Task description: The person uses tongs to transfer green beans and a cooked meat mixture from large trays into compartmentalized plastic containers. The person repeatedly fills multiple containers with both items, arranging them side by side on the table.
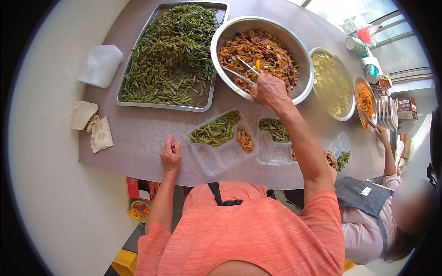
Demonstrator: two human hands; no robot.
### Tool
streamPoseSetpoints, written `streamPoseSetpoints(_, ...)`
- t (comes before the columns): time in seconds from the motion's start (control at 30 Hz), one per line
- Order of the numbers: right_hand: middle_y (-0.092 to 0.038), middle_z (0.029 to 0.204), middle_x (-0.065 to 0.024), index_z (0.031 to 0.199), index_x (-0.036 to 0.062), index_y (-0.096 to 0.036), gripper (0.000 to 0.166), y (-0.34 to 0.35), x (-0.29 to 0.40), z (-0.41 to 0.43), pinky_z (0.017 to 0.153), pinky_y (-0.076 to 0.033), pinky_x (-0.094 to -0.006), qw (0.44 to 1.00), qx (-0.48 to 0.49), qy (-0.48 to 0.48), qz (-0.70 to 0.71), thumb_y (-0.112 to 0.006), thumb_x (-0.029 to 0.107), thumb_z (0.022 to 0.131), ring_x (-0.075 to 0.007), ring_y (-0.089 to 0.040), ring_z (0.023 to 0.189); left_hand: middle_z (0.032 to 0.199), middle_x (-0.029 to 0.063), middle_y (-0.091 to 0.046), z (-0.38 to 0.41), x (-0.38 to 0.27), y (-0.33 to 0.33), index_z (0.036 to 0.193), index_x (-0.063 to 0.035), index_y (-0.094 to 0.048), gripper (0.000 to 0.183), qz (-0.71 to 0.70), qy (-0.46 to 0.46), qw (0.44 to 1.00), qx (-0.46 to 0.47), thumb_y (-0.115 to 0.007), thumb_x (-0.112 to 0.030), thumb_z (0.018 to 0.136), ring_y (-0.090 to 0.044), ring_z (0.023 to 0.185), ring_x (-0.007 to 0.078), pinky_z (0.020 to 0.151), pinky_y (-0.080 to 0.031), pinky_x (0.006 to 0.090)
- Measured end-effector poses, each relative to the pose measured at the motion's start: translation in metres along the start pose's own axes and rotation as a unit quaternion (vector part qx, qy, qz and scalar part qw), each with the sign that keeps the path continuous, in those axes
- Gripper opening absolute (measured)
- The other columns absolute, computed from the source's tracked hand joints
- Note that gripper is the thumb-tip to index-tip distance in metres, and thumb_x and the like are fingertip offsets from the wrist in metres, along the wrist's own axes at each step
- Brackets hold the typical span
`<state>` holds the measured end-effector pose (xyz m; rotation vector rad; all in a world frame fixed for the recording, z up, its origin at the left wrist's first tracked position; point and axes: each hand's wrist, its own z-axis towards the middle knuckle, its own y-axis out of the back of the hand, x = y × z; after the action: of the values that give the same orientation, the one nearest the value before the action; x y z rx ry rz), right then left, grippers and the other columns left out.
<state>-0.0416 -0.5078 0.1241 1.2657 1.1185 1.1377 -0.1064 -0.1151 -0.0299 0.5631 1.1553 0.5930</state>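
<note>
My right hand point(271, 89) grips a pair of metal tongs point(246, 78), their arms spread over the large steel basin point(305, 69). Sliced brown vegetables with yellow and dark pieces point(259, 45) fill much of the basin. Loosely curled beside a clear compartment tray point(212, 160), my left hand point(171, 153) holds nothing visible. That tray carries cut green beans point(219, 129) and a small portion of the brown vegetables point(244, 140); its other compartments are bare. A second clear tray point(272, 154), similarly filled, lies partly behind my right forearm.
A steel tray of cut green beans point(165, 58) stands back left, near a white plastic container point(102, 65) and crumpled cloths point(101, 132). Rightward are a basin of pale vegetables point(329, 79) and shredded orange food point(364, 98). A co-worker's hand point(381, 134) holds a utensil there, near another tray point(342, 143).
</note>
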Motion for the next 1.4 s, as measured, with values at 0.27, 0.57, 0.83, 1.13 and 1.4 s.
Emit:
streamPoseSetpoints(0.27,-0.066,0.091,-0.0234,0.093,-0.0026,-0.065,0.023,-0.011,-0.003,0.018,0.077,-0.052,-0.0471,0.994,0.044,-0.021,0.102,-0.054,0.017,0.087,-0.0383,-0.066,0.085,0.068,0.0052,-0.057,-0.001,-0.002,-0.002,0.117,-0.0039,-0.058,0.030,0.003,-0.016,1.000,-0.009,-0.062,-0.015,0.090,-0.053,0.057,0.0162,0.055,-0.046,0.0315)
streamPoseSetpoints(0.57,-0.063,0.071,-0.0218,0.082,-0.0023,-0.063,0.026,0.004,-0.035,-0.042,0.067,-0.050,-0.0452,0.957,-0.053,-0.053,0.281,-0.063,0.023,0.085,-0.0367,-0.064,0.071,0.069,0.0050,-0.057,-0.001,-0.005,-0.003,0.116,-0.0046,-0.059,0.029,-0.011,0.006,1.000,-0.006,-0.062,-0.016,0.090,-0.053,0.059,0.0155,0.057,-0.046,0.0308)
streamPoseSetpoints(0.83,-0.056,0.060,-0.0207,0.080,-0.0014,-0.061,0.019,0.022,-0.039,-0.115,0.054,-0.044,-0.0409,0.934,-0.090,-0.066,0.338,-0.064,0.016,0.085,-0.0329,-0.055,0.054,0.070,0.0058,-0.059,0.000,0.004,-0.008,0.114,-0.0064,-0.060,0.029,-0.001,-0.022,0.999,-0.024,-0.064,-0.016,0.088,-0.054,0.056,0.0183,0.055,-0.047,0.0333)
streamPoseSetpoints(1.13,-0.056,0.065,-0.0170,0.087,-0.0005,-0.055,0.012,0.026,-0.010,-0.220,0.054,-0.044,-0.0385,0.926,-0.081,-0.048,0.365,-0.064,0.008,0.085,-0.0302,-0.056,0.056,0.069,0.0047,-0.056,-0.001,0.008,-0.005,0.115,-0.0065,-0.061,0.028,0.016,-0.016,1.000,-0.018,-0.062,-0.018,0.090,-0.053,0.060,0.0161,0.058,-0.046,0.0318)
streamPoseSetpoints(1.4,-0.062,0.076,-0.0195,0.091,0.0022,-0.050,0.020,-0.044,0.007,-0.258,0.059,-0.048,-0.0478,0.968,-0.023,-0.032,0.249,-0.062,0.018,0.087,-0.0390,-0.062,0.069,0.072,0.0057,-0.061,0.001,0.005,-0.003,0.115,-0.0079,-0.061,0.029,0.005,-0.027,0.999,-0.025,-0.064,-0.019,0.089,-0.056,0.059,0.0184,0.057,-0.048,0.0329)
